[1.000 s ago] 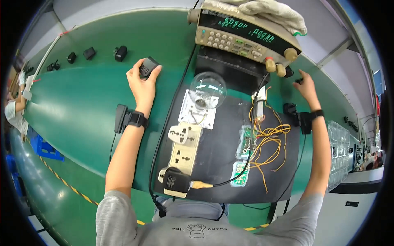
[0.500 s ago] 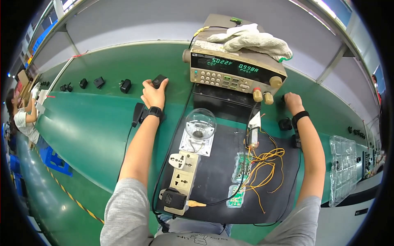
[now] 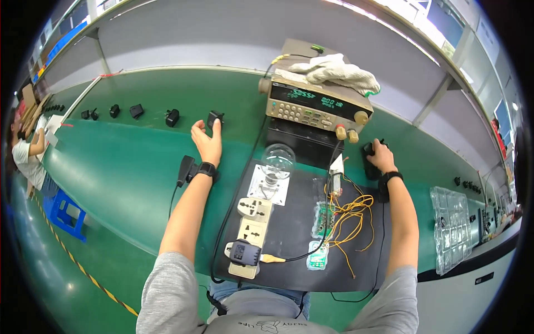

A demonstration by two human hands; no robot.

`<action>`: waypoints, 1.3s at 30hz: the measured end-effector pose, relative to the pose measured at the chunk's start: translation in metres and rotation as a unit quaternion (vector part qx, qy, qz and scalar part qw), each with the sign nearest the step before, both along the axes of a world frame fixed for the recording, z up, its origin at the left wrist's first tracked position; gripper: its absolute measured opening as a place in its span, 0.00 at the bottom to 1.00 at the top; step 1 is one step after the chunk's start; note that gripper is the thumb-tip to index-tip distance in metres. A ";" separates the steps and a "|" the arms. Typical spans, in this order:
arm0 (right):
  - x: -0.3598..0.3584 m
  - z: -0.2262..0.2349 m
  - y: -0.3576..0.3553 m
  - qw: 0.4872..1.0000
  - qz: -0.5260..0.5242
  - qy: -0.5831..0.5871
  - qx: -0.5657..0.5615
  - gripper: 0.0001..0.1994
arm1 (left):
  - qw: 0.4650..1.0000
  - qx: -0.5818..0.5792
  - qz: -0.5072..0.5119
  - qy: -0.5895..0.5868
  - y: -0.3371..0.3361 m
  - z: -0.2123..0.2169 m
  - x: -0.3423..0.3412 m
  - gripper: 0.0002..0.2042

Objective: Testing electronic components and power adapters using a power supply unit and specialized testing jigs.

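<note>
Worktop: one long green worktop [image 3: 122,167] spreads under and beyond both hands.
Mat: one black mat [image 3: 295,234] lies between the two forearms.
Bench instrument: one beige unit with a lit display [image 3: 317,106] stands beyond the mat, between the hands and farther out; a pale cloth [image 3: 334,72] lies on top of it.
Plastic tray: one clear tray [image 3: 450,228] lies to the right of the right forearm, well apart.
Socket strip: one cream strip with two universal sockets [image 3: 253,222] lies on the mat, nearer the left forearm; a black plug adapter [image 3: 243,252] sits in its near end.
Bulb: one clear bulb [image 3: 277,158] stands on a white base, between the hands.
Circuit boards: two small green boards [image 3: 321,220] with a tangle of yellow wires [image 3: 350,214] lie nearer the right forearm.
Black adapters: one under each hand; about four more in a row to the left of the left hand, apart from it [image 3: 136,111].
Left hand: the left hand [image 3: 206,142] lies on the worktop, its fingers touching a small black boxy adapter [image 3: 214,119] at its far side; a full grip cannot be told.
Right hand: the right hand [image 3: 381,158] is closed over a black adapter [image 3: 368,151], mostly hidden.
Wrists: a dark band on each.
</note>
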State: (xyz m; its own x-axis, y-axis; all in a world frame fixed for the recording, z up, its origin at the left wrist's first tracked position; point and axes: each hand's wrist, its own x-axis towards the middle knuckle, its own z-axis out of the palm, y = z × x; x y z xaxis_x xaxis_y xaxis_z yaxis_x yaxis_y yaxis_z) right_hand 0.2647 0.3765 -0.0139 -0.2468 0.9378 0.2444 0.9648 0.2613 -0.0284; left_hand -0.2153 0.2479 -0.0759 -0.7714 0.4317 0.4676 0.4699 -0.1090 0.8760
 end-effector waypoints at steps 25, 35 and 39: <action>-0.195 0.074 -0.271 0.897 0.354 0.206 -0.164 0.30 | 0.980 0.003 -0.131 -0.147 -0.081 0.008 0.014 0.21; -0.233 0.075 -0.257 0.897 0.401 0.090 -0.163 0.28 | 0.966 -0.039 -0.150 -0.207 -0.088 0.014 0.017 0.21; -0.243 0.074 -0.260 0.902 0.409 0.052 -0.124 0.28 | 0.957 -0.044 -0.185 -0.219 -0.089 0.022 0.025 0.21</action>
